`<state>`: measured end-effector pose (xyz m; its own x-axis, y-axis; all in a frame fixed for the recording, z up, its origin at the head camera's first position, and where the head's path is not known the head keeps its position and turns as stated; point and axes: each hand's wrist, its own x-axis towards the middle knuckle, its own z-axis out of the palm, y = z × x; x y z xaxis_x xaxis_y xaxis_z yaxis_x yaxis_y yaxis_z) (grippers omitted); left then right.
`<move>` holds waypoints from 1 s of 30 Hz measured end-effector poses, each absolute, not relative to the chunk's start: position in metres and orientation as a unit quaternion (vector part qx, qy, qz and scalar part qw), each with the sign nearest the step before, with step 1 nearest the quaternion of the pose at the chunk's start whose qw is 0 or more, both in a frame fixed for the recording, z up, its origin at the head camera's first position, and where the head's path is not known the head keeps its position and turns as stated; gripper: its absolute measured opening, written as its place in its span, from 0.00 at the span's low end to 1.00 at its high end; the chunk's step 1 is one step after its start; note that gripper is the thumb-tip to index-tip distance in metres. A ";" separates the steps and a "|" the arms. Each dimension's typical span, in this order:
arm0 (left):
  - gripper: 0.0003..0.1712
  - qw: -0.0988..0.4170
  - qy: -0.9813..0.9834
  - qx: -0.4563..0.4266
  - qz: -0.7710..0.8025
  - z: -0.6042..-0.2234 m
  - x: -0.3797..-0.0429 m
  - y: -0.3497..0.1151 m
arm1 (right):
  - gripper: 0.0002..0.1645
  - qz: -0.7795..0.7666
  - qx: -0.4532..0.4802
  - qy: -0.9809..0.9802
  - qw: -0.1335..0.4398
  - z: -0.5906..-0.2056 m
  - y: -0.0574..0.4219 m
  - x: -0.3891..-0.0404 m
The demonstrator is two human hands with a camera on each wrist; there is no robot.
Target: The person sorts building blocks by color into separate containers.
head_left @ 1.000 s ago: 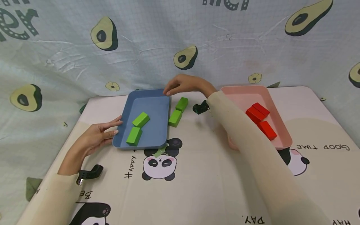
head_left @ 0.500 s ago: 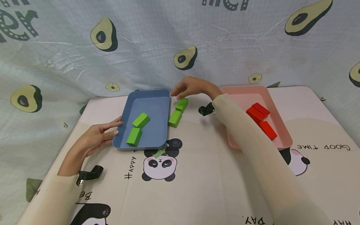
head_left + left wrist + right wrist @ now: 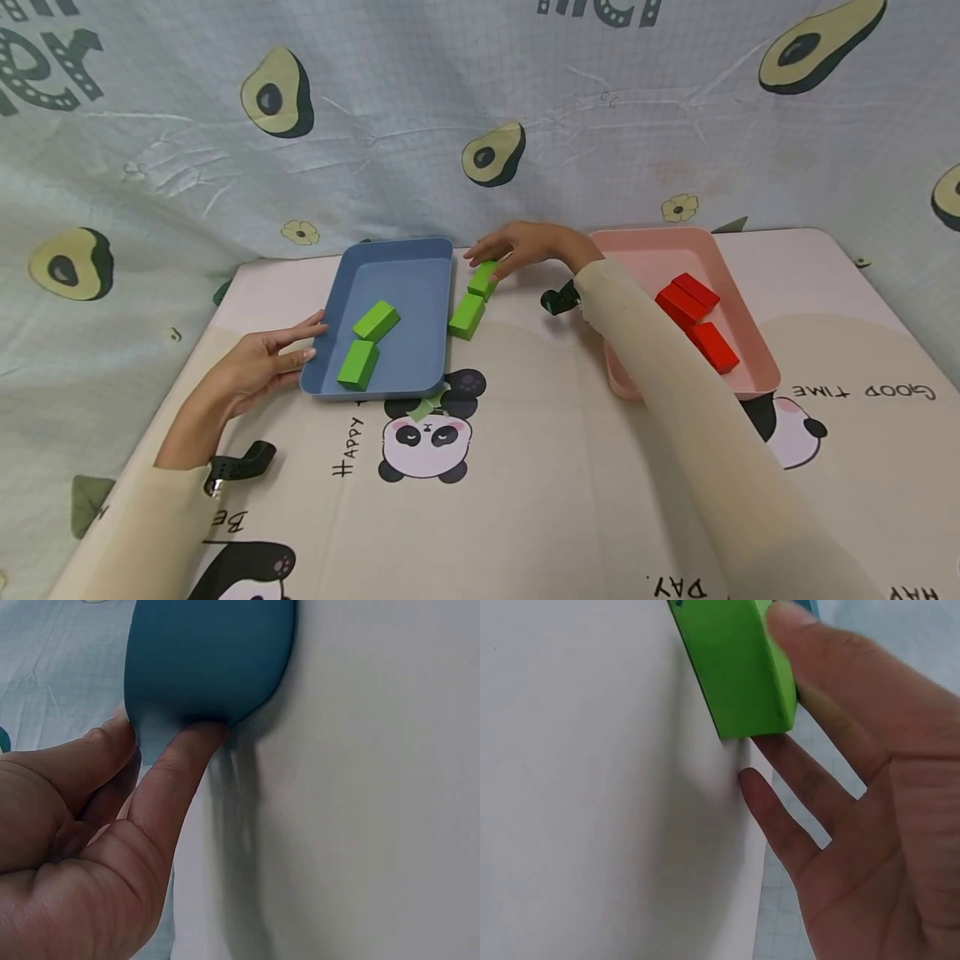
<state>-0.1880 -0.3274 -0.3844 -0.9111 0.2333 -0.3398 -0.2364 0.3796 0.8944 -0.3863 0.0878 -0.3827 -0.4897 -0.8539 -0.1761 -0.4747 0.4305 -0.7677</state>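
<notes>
In the head view, a blue tray (image 3: 412, 275) holds two green blocks, one nearer block (image 3: 357, 364) and one farther block (image 3: 377, 320). My left hand (image 3: 251, 367) touches the tray's left side with fingers extended; its fingertips press the outer wall in the left wrist view. Just right of the tray, two more green blocks lie end to end on the table. My right hand (image 3: 528, 243) pinches the far one (image 3: 739, 667), thumb on one side and fingers around the other. The nearer one (image 3: 467, 317) lies against its end, untouched.
A pink tray (image 3: 757, 367) with red blocks (image 3: 712, 346) stands on the right, partly behind my right sleeve (image 3: 675, 392). A printed cloth covers the table (image 3: 525, 500). Behind its far edge hangs an avocado-patterned curtain (image 3: 375, 167).
My right hand has moved from the blue tray's far right corner, right and down onto the far loose green block. My left hand has stayed at the tray's side.
</notes>
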 end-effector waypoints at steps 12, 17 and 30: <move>0.34 0.212 0.802 0.006 0.559 -0.386 -0.191 -0.327 | 0.22 -0.287 -0.427 0.829 0.217 -0.389 0.084 -0.382; 0.34 0.210 0.802 0.004 0.560 -0.385 -0.191 -0.327 | 0.23 -0.301 -0.424 0.829 0.207 -0.384 0.089 -0.378; 0.34 0.209 0.804 -0.008 0.556 -0.385 -0.188 -0.327 | 0.21 -0.286 -0.426 0.847 0.137 -0.367 0.091 -0.358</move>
